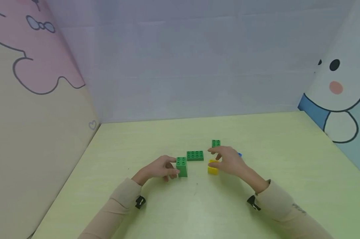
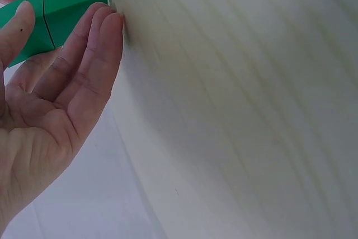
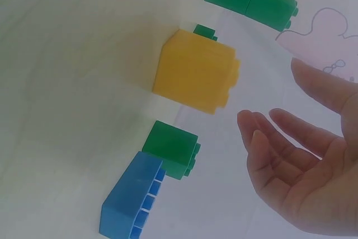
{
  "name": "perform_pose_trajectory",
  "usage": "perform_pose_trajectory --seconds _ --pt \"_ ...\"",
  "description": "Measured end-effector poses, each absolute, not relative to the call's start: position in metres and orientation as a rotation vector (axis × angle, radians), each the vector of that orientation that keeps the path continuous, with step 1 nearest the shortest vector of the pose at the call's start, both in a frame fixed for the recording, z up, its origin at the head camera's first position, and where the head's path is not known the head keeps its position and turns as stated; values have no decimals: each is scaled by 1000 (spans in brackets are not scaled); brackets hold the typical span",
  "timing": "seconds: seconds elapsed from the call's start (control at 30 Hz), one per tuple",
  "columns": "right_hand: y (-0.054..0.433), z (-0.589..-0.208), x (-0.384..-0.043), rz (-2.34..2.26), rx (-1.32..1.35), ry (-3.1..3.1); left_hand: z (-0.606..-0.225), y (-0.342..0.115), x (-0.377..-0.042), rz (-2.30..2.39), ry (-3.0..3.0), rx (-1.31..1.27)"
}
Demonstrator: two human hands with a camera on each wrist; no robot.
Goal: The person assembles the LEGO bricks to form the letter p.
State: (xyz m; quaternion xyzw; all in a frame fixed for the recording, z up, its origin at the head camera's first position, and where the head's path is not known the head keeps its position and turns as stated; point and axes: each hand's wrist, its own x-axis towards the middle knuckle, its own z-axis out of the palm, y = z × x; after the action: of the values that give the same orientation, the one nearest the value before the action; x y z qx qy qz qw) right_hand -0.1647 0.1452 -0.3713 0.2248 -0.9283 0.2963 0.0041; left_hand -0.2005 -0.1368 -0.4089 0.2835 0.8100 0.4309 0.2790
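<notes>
Green stack (image 1: pixel 182 168): two blocks, one on the other, seam visible in both wrist views; upright on the table, studs uppermost. Located near the middle of the arrangement, at the person's left hand.

Left hand (image 1: pixel 162 167): grasping the green stack by its sides, thumb on the near side, index finger toward the far side; remaining fingers curved alongside, low by the table.

Yellow block (image 1: pixel 212 170): single, studded, on the table to the right of the green stack and apart from it; partly covered by the right thumb in the head view.

Right hand (image 1: pixel 230 160): released, holding nothing; thumb and fingers parted, poised by the yellow block, with a gap between them in the right wrist view.

Long green block (image 1: pixel 195 156): two rows of four studs facing up; just beyond the green stack, slightly to its right.

Small green block (image 1: pixel 216 143): studs up, farther back, beyond the right hand's fingertips.

Blue block (image 3: pixel 131 197): sloped at one end, row of studs; mostly hidden behind the right hand in the head view. Near the small green block; whether they touch cannot be told.

Sleeves (image 1: pixel 120 196): beige, one pair, a black fitting (image 1: pixel 140 201) at each cuff.

Table (image 1: pixel 132 139): pale yellow-green.

Back wall (image 1: pixel 182 66): greyish lavender, creased.

Left panel (image 1: pixel 42 139): cream, with pink cartoon figure, bow and small heart.

Right panel (image 1: pixel 344 83): white cartoon figure, pink cheek, blue patches.
</notes>
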Motion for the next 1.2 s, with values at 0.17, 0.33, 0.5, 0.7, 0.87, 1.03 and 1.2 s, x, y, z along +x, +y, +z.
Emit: perform_pose_trajectory --seconds 0.17,0.33,0.5,0.7,0.87,1.03,1.2 --pt "151 -369 -164 932 690 -2910 -409 -137 -201 1155 2174 756" --pt "157 -367 -164 916 674 -2917 -407 -138 -200 1152 2178 741" --pt "164 -368 -164 934 666 -2905 -407 -138 -199 1162 2176 738" --pt "173 -369 -164 964 592 -2904 -407 -138 -199 1162 2184 733" --pt "182 -373 -165 953 549 -2897 -409 -138 -199 1156 2186 739" --pt "191 -377 -167 974 507 -2907 -409 -137 -199 1137 2199 732" --pt "201 -382 -172 972 462 -2926 -408 -136 -198 1133 2209 746"
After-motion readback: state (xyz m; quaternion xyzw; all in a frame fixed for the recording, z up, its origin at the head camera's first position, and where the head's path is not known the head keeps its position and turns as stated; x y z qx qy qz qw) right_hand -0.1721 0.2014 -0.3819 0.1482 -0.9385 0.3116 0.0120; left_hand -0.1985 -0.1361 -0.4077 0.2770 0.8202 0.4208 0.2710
